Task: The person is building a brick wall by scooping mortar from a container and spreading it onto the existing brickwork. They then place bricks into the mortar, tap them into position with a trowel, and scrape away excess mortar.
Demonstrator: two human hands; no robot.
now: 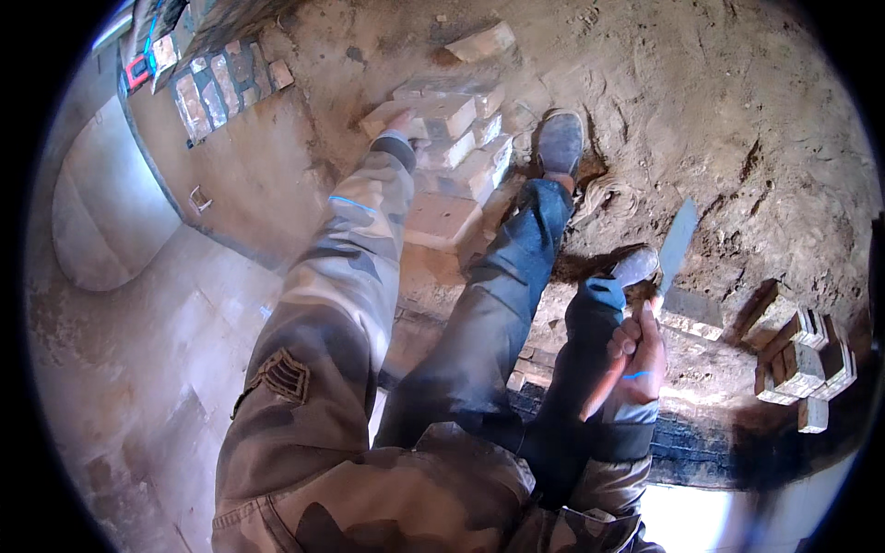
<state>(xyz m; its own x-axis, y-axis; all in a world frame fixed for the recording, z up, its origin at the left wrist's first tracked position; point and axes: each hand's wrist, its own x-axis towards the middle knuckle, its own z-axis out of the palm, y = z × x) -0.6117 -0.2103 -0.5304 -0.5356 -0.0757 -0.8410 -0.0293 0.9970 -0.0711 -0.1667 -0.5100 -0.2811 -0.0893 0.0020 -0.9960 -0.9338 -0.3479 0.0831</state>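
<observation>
My left arm stretches forward to a stack of pale bricks (442, 219). My left hand (402, 123) is closed over a brick (430, 123) at the top of the stack, its fingers partly hidden by the sleeve and the brick. My right hand (643, 346) is down at the right, closed round the handle of a trowel (679, 241). The trowel's long grey blade points forward over the dirt, and only a little of the handle shows. My two shoes (560, 143) stand on the dirt between the stack and the trowel.
Another brick pile (802, 361) stands at the far right, with a brick (691, 311) lying near my right shoe. A lone brick (481, 42) lies beyond the stack. At the upper left are a brick pier (221, 88) and a red tape measure (138, 70). Uneven dirt (701, 101) spreads ahead.
</observation>
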